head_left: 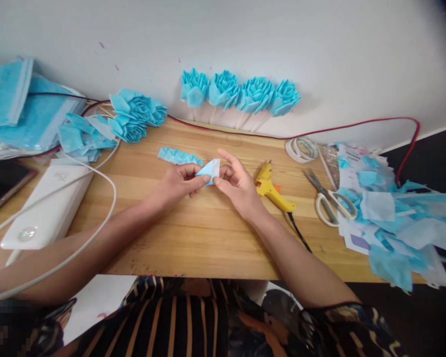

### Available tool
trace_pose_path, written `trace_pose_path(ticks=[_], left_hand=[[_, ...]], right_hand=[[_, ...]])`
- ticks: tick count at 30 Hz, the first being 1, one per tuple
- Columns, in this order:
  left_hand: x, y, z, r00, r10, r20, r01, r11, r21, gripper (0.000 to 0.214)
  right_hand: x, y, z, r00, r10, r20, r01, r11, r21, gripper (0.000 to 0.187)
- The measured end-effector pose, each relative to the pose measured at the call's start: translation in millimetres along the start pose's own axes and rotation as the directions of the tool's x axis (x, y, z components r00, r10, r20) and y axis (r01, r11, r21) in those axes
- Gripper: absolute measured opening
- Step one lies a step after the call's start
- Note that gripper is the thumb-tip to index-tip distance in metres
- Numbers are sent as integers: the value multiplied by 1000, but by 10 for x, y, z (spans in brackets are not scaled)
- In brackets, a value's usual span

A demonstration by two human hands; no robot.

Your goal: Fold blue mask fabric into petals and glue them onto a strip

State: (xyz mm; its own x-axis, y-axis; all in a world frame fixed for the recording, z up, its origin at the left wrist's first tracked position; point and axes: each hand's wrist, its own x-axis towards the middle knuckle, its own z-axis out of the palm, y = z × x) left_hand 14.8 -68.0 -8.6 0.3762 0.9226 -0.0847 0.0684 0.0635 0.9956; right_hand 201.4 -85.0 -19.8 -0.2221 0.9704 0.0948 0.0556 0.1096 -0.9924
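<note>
Between both hands is a small piece of light-blue fabric (208, 171), partly folded to a point, with a paler strip at its right. My left hand (182, 182) pinches its left and lower side between thumb and fingers. Its right side is gripped by my right hand (235, 182), with the thumb in front and the index finger raised. Just behind the hands lies a row of folded blue pieces (178, 156), overlapping one another. A yellow glue gun (271, 188) rests on the wooden table (200, 238) right of my right hand.
Scissors (329, 198) and a tape roll (302, 149) lie to the right, beside a heap of blue scraps (401, 218). Several blue fabric flowers (225, 89) lean on the wall. More flowers (136, 116), a white power bank (48, 203) and a looping cable (113, 198) are left.
</note>
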Motion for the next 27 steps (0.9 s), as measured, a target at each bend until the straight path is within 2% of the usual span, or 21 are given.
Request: trace_pose_path(ticks=[14, 18, 20, 22, 23, 25, 27], left_hand=[[-6, 42, 11, 1000, -7, 18, 6, 999, 54, 20], [-5, 36, -1, 1000, -24, 17, 24, 999, 37, 18], [2, 30, -14, 999, -34, 12, 33, 999, 32, 19], [10, 28, -32, 999, -46, -3, 46, 998, 35, 20], [13, 29, -41, 999, -50, -10, 50, 998, 37, 20], [17, 32, -54, 999, -52, -17, 52, 998, 31, 21], [17, 36, -58, 998, -52, -20, 53, 998, 22, 21]], right_hand=[[-10, 0, 27, 1000, -7, 3, 7, 1000, 14, 62], [9, -26, -9, 999, -32, 25, 34, 996, -81, 60], [4, -124, -92, 997, -82, 5, 82, 978, -190, 58], [-42, -289, -246, 987, -154, -50, 124, 917, -378, 56], [-84, -386, -348, 978, -191, -89, 123, 860, -496, 53], [-202, -562, -581, 964, -233, -125, 71, 684, -726, 50], [-343, -664, -803, 971, -209, -119, -3, 484, -875, 49]])
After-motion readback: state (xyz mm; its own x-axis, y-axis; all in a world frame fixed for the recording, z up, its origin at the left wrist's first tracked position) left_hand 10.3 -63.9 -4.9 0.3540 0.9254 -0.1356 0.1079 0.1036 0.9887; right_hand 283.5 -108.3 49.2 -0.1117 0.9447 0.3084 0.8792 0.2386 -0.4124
